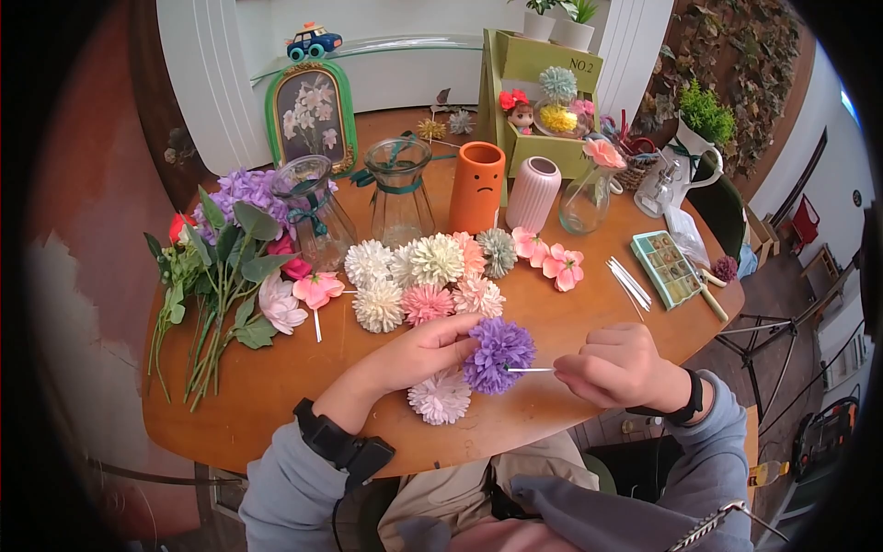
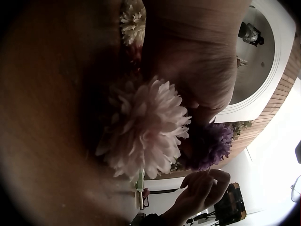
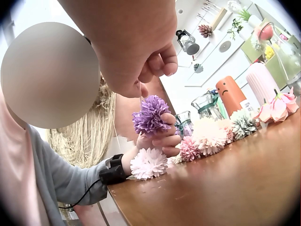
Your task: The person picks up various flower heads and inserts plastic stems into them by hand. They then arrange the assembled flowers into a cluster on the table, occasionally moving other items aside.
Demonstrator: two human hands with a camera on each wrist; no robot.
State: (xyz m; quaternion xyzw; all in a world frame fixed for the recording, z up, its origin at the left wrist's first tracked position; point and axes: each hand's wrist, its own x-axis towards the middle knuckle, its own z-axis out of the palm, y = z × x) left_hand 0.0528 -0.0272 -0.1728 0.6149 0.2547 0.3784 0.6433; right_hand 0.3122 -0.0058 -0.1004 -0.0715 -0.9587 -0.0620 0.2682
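Observation:
A purple pompom-shaped artificial flower (image 1: 499, 350) is held in my left hand (image 1: 414, 351) above the front of the table. Between the fingertips of my right hand (image 1: 612, 368) is pinched a thin white stick (image 1: 533, 370), its other end at the green middle of the flower's underside. In the right wrist view the stick runs down from the fingers to the purple flower (image 3: 151, 115). Just below my left hand, a pale pink flower head (image 2: 146, 132) lies on the table. Beyond my hands sit several more flower heads, among them a coral pink one (image 1: 428, 303) and a cream one (image 1: 437, 260).
Leafy stems with flowers (image 1: 225, 267) lie at the left. Glass vases (image 1: 402, 198), an orange vase (image 1: 476, 189) and a pink vase (image 1: 533, 195) stand behind the flower heads. Loose white sticks (image 1: 629, 283) and a compartment box (image 1: 666, 269) are at the right.

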